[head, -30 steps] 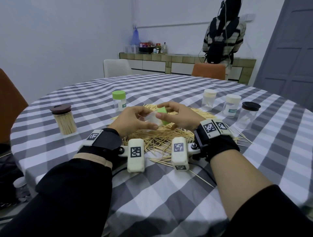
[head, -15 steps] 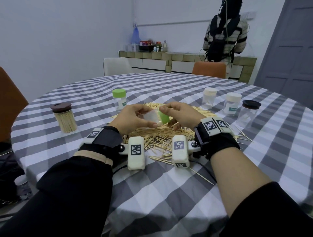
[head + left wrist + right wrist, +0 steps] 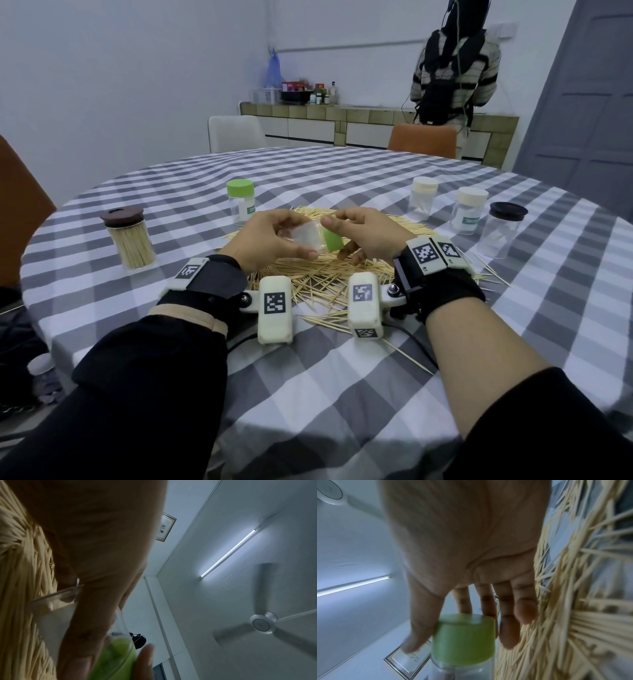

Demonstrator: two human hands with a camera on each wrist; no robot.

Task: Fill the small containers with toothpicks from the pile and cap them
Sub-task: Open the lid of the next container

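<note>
Overhead, from the head view: a small clear container point(image 3: 306, 238) with a green cap point(image 3: 333, 239) lies on its side, raised above the toothpick pile point(image 3: 318, 274) on the checked tablecloth point(image 3: 342, 377). Left hand point(image 3: 270, 240), fingers and thumb curled round the clear body; right hand point(image 3: 366, 236), thumb and fingertips pinching the cap, which sits on the container's right end, between the two hands. Around the pile stand a green-capped jar point(image 3: 240, 202), a brown-lidded jar full of toothpicks point(image 3: 128, 236), two white-capped jars point(image 3: 424, 198) and a dark-lidded jar point(image 3: 500, 229)

Left wrist view: the palm point(image 3: 96, 534) fills the upper left; the clear wall of the container point(image 3: 54, 609) passes under a curled finger, with the cap point(image 3: 118, 660) at the bottom edge and the pile point(image 3: 20, 588) behind, blurred

Right wrist view: the thumb point(image 3: 421, 622) presses the cap point(image 3: 464, 638) on its left side, fingers behind and to its right; below the cap the clear neck point(image 3: 462, 672) begins; whether the cap is seated fully cannot be told
</note>
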